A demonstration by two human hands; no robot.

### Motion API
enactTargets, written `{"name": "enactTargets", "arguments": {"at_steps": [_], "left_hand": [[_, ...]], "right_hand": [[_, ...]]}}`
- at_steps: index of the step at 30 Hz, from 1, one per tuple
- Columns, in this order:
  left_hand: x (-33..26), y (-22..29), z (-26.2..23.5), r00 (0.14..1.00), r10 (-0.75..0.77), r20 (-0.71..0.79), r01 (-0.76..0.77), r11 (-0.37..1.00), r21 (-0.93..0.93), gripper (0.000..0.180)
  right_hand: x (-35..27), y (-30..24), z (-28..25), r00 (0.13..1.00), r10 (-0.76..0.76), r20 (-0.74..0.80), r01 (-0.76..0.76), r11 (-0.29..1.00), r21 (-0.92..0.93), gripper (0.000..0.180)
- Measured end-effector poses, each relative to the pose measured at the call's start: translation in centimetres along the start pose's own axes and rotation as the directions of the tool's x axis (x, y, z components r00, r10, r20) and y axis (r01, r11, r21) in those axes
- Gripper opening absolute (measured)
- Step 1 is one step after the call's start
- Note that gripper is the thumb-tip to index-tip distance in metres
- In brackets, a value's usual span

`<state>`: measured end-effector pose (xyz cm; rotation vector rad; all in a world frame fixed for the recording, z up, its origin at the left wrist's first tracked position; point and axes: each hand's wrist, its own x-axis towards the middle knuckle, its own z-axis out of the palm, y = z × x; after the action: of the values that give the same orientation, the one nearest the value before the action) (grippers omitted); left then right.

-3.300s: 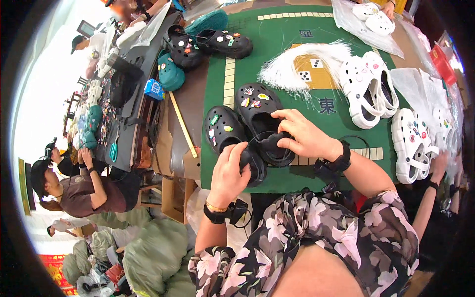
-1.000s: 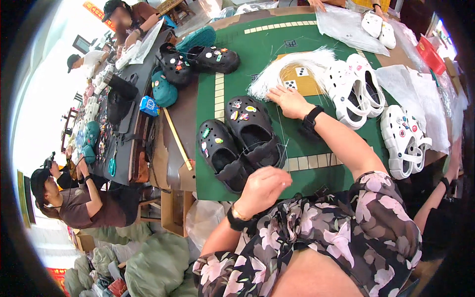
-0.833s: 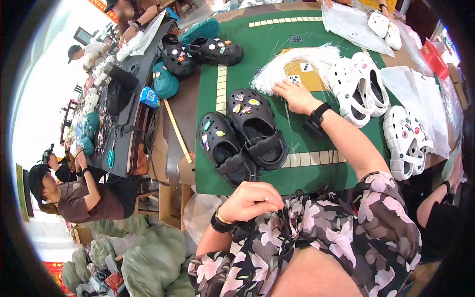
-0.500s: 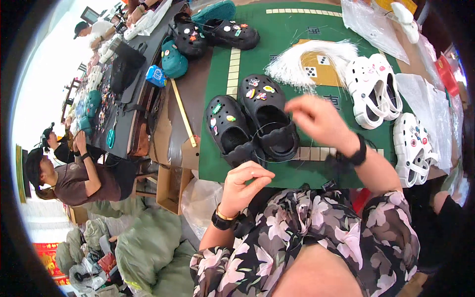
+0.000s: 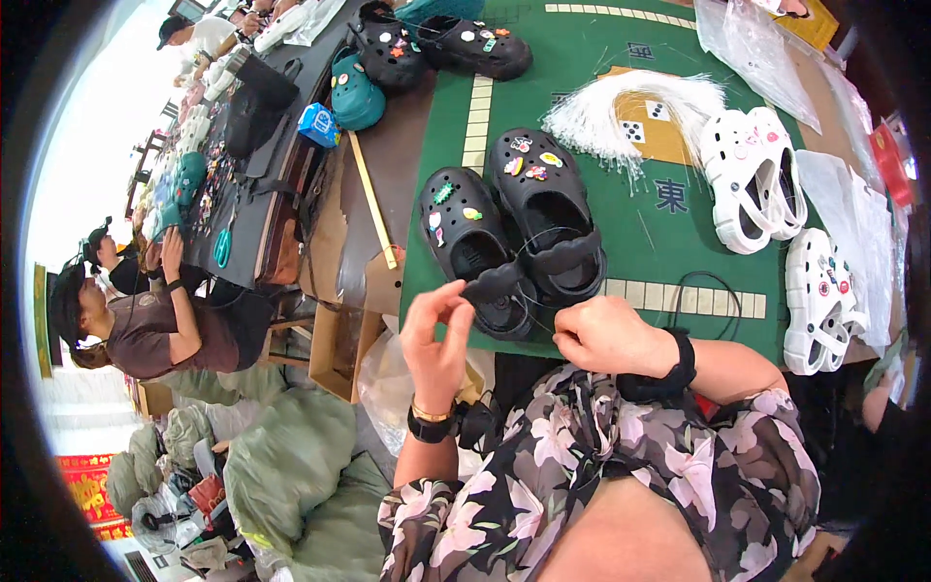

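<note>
A pair of black clogs [image 5: 547, 199] with colourful charms stands side by side, heels towards me. A thin clear strand [image 5: 529, 276] loops about their heel straps. My right hand [image 5: 616, 337] is closed just behind the right clog's heel, pinching what looks like the strand's end. My left hand [image 5: 433, 339] is beside the left clog's heel strap, its fingers bent towards the thumb; whatever they pinch cannot be made out. Beyond the clogs lies a bundle of white plastic strands [image 5: 587, 112].
White clogs [image 5: 747, 179] and a second white pair [image 5: 817, 301] stand at the right. More black clogs [image 5: 475, 47] and a teal clog [image 5: 358, 92] sit at the far left. A yellow stick [image 5: 371, 199] lies left of the green mat [image 5: 621, 209]. People work at the left table.
My right hand has come back from beside the right clog to behind its heel and closed. My left hand has moved left and up to the left clog's strap. The view has shifted slightly.
</note>
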<state>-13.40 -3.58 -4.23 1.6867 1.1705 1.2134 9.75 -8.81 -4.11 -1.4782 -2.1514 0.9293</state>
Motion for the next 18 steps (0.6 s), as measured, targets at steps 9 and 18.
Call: {"name": "enactTargets", "arguments": {"at_steps": [9, 18], "left_hand": [[2.4, -1.3, 0.0, 0.974, 0.119, 0.190, -0.207, 0.807, 0.553, 0.021], [3.6, -1.5, 1.3, 0.997, -0.025, 0.072, 0.025, 1.000, -0.001, 0.011]], "right_hand": [[4.4, -2.0, 1.4, 0.971, -0.019, -0.240, -0.028, 0.982, -0.189, 0.018], [4.0, -1.2, 2.3, 0.948, -0.032, -0.316, -0.034, 0.979, -0.202, 0.016]]}}
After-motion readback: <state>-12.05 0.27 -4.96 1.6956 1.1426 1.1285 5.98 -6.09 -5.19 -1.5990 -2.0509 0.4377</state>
